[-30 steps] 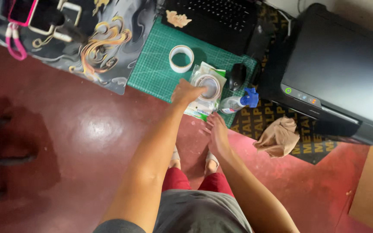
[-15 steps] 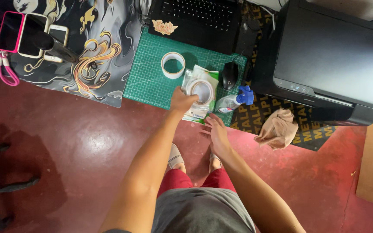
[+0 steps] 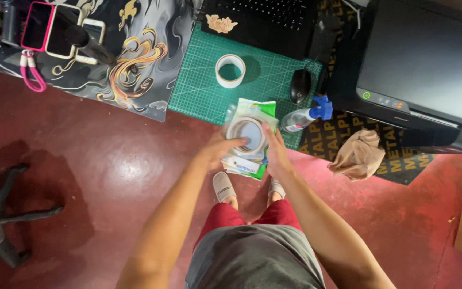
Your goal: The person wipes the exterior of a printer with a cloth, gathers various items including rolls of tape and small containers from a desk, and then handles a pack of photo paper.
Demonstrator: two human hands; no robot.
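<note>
You hold a tape roll [image 3: 247,135] stacked on a green-and-white packet [image 3: 252,155] just off the bench [image 3: 199,91] edge, above the floor. Left hand [image 3: 217,149] grips the roll's rim; right hand [image 3: 275,152] clasps the packet's side. Both look light; the soft, slick packet wants support underneath. A second ago the stack lay on the mat [image 3: 199,80], the right hand empty.

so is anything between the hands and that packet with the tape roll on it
Nothing visible. The left hand and right hand already grip the green-and-white packet from both sides, with the clear tape roll lying on top of it, off the green cutting mat.
</note>
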